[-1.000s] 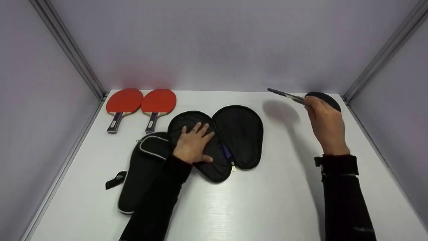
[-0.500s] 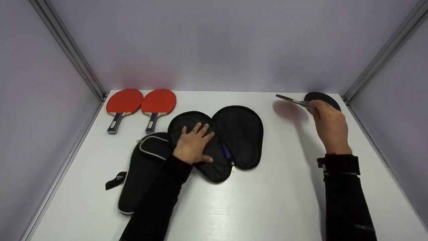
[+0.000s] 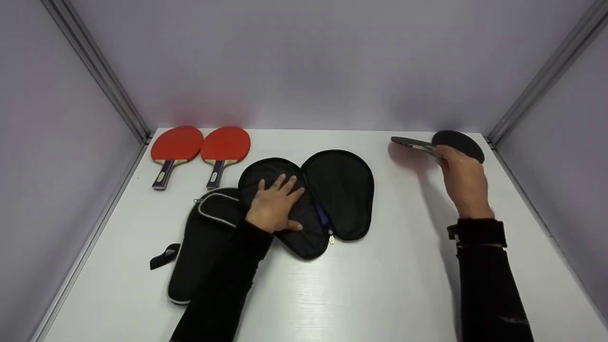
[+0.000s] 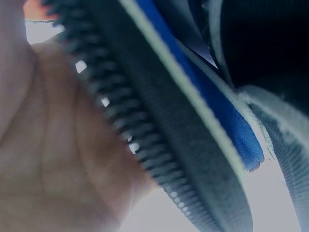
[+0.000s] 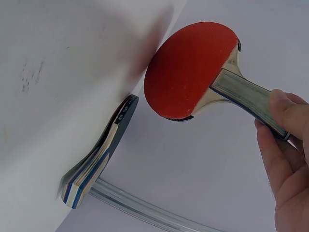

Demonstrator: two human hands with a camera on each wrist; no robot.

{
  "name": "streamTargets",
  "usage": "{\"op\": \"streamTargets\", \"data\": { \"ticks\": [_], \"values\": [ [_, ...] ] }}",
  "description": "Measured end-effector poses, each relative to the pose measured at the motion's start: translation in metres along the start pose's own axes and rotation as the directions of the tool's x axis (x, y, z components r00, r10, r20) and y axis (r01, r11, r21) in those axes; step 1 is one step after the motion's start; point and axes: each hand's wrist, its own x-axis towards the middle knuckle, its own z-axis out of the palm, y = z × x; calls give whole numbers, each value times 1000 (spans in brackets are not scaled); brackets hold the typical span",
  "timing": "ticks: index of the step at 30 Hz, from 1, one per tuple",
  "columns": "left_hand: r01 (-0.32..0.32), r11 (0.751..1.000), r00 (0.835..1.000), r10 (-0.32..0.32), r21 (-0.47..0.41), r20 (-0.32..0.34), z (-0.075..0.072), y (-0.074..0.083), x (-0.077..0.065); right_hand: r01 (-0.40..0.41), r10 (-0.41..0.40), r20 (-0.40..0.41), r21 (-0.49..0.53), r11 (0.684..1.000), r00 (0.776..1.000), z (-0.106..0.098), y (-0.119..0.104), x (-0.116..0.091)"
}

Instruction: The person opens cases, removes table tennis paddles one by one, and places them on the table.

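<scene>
Fingers spread, my left hand (image 3: 273,206) rests on the left half of an unzipped black paddle case (image 3: 338,194). In the left wrist view the palm (image 4: 72,145) lies behind the case's zipper teeth (image 4: 116,92), with blue fabric beside them. At the right my right hand (image 3: 465,183) holds a table tennis paddle (image 3: 409,142) by its handle, above the table and nearly edge-on. The right wrist view shows that paddle's red face (image 5: 188,72) and the thumb and fingers around the handle. A second paddle, black side up (image 3: 458,145), lies behind that hand, its handle hidden in the head view.
Two red paddles (image 3: 178,142) lie side by side at the back left. Another black case (image 3: 199,256) with grey piping lies partly under my left arm and the unzipped case, its strap (image 3: 165,256) sticking out left. Pale walls (image 3: 304,61) enclose the white table.
The held paddle has come lower and a little rightward since a second ago, then tilted so more of its dark upper face shows. My left hand and the cases stay put.
</scene>
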Motion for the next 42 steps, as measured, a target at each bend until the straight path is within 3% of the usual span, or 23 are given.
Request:
{"op": "streamTargets", "data": {
  "ticks": [4, 12, 18, 21, 26, 34, 42],
  "values": [
    [2, 1000, 1000, -2, -7, 9, -3, 2, -3, 26, -26, 35, 10, 1000, 999, 7, 3, -1],
    [4, 1000, 1000, -4, -6, 0, -2, 1, -2, 161, -161, 74, 1, 987, 984, 23, 10, -3],
    [5, 1000, 1000, -5, -10, -15, -5, 5, -7, 129, -125, 183, -11, 992, 975, 32, 11, -7],
    [21, 999, 1000, -21, 29, -8, -12, 12, -13, 110, -100, 248, -26, 994, 964, 35, 11, -9],
    [38, 996, 999, -39, 75, 3, -21, 19, -20, 85, -64, 348, -46, 995, 935, 38, 10, -10],
    [14, 1000, 1000, -14, -8, -4, -9, 8, -9, 70, -28, 478, -70, 995, 878, 34, 9, -6],
    [-10, 999, 1000, 9, -42, -7, 1, -3, 2, 157, -113, 424, -70, 985, 898, 25, -14, -1]
  ]
}}
